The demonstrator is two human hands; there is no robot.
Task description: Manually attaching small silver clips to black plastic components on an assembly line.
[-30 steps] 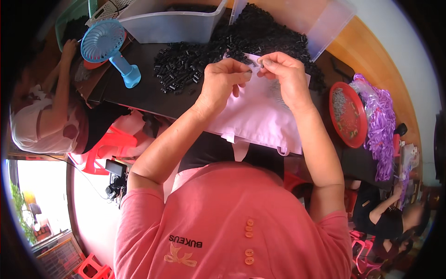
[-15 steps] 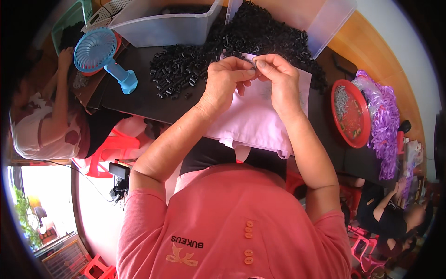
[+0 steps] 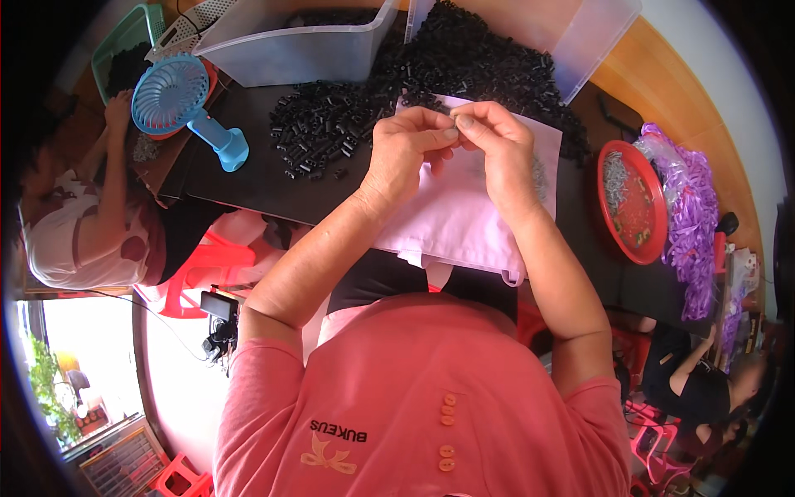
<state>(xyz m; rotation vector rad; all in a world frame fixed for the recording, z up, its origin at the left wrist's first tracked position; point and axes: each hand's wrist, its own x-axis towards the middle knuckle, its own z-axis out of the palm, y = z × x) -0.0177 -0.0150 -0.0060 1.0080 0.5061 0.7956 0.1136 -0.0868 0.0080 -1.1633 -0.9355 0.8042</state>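
Above a pink cloth on the dark table, my two hands meet fingertip to fingertip. My left hand is closed in a pinch, thumb against the fingers. Just to its right, my right hand pinches too, its thumb and forefinger almost touching the left thumb. Whatever lies between the fingertips is too small to make out. Right behind the hands spreads a big heap of short black tubular pieces. Some small greyish bits lie on the cloth beside my right hand.
A translucent bin stands at the back left, near a blue fan. At right are a red basin with small metal pieces and a bundle of purple ribbons. One person sits at left, another at lower right.
Both hands stay pinched together over the cloth, with only slight finger movement. The whole view has shifted a little to the right.
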